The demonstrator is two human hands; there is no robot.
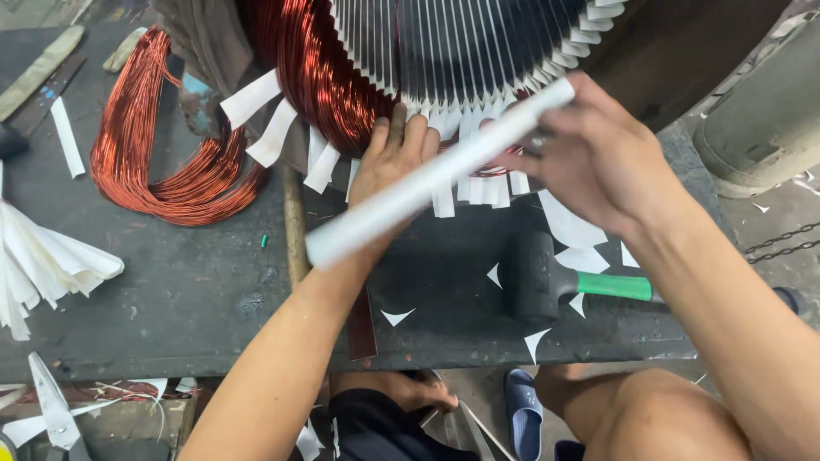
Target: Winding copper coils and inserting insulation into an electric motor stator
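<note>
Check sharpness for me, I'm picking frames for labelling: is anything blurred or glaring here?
Head view: the right hand and its white rod are motion-smeared; the left hand, copper windings and loose coil are sharp; lighting is even and soft, with slight sheen on the copper.

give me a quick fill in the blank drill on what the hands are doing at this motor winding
1. The right hand holds a long white ____ slantwise across the stator.
2. The left hand presses on the copper winding, whose wire is ____ in colour.
3. The mallet lying on the dark bench has a ____ handle.
4. The loose coil of wire lies to the ____ of the left hand.

Missing words: rod; reddish copper; green; left
</note>
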